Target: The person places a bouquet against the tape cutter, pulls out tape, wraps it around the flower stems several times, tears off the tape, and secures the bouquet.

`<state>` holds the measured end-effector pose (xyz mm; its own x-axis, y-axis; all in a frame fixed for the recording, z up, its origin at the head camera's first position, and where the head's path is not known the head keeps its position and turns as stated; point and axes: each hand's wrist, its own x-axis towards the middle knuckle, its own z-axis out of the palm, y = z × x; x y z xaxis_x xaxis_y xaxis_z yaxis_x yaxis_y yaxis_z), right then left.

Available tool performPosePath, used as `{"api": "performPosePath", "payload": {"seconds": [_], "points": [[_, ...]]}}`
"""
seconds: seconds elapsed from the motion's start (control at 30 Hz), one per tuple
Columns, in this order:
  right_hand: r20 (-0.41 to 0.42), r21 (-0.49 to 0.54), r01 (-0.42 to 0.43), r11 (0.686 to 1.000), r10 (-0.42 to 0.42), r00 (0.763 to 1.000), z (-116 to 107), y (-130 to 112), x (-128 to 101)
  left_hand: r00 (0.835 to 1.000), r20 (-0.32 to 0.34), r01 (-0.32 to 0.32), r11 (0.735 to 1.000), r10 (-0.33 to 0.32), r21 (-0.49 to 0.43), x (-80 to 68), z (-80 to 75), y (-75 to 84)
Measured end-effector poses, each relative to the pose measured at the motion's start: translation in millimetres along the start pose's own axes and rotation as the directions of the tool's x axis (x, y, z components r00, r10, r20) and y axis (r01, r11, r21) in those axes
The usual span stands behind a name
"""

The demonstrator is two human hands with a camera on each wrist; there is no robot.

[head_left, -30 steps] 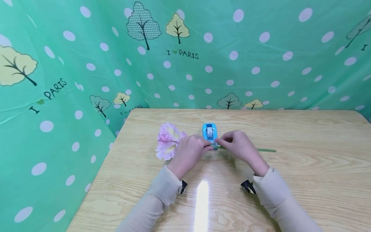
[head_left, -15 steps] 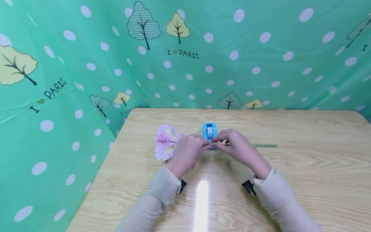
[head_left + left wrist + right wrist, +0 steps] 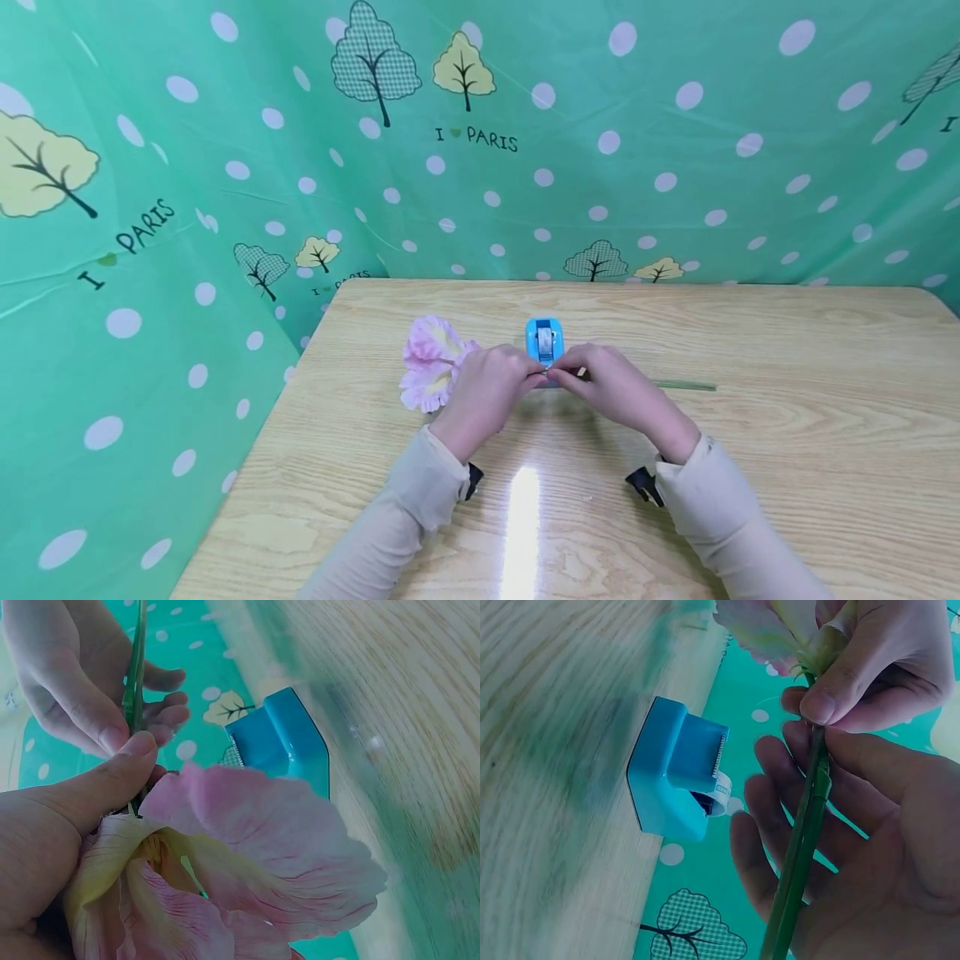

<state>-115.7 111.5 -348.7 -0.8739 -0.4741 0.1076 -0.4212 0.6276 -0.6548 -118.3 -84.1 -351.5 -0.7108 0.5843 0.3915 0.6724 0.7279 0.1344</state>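
Note:
Pink artificial flowers (image 3: 431, 362) with frilled petals lie to the left, their green stem (image 3: 799, 855) running right behind both hands. My left hand (image 3: 487, 387) pinches the stem just beneath the blossoms, thumb on top, as the right wrist view shows. Close beside it, my right hand (image 3: 611, 387) pinches the stem between thumb and index finger; its other fingers (image 3: 769, 802) are spread loosely behind the stem. Past the fingertips stands a blue tape dispenser (image 3: 544, 340) with a roll of tape (image 3: 721, 796) in it. What lies between the fingertips is mostly hidden.
The wood-grained table (image 3: 787, 400) stretches to both sides, with a bright light reflection (image 3: 521, 533) near the front. A green dotted curtain (image 3: 600, 192) hangs behind and at the left. Black wrist-worn pieces (image 3: 643, 485) show under the sleeves.
My right hand has moved left, closing up to the left fingertips. The stem's right end rose slightly, then dipped again. The blossoms shifted a little left; the tape dispenser stayed put.

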Motion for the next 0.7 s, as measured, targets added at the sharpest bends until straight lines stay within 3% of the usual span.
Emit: {"api": "performPosePath", "payload": {"seconds": [0.23, 0.53, 0.7], "points": [[0.107, 0.050, -0.067, 0.997, 0.061, 0.992, 0.4, -1.3, -1.0, 1.000, 0.021, 0.009, 1.000, -0.009, -0.008, 0.8, -0.4, 1.4], [0.121, 0.058, -0.089, 0.994, 0.081, 0.989, 1.7, -1.7, -0.8, 0.993, 0.119, 0.019, 1.000, -0.016, -0.022, 0.9, -5.6, 2.5], [0.130, 0.075, -0.093, 0.993, 0.083, 0.988, 1.5, -1.2, -1.5, 0.994, 0.108, 0.008, 1.000, -0.009, 0.007, 0.4, -3.1, 2.5]]}}
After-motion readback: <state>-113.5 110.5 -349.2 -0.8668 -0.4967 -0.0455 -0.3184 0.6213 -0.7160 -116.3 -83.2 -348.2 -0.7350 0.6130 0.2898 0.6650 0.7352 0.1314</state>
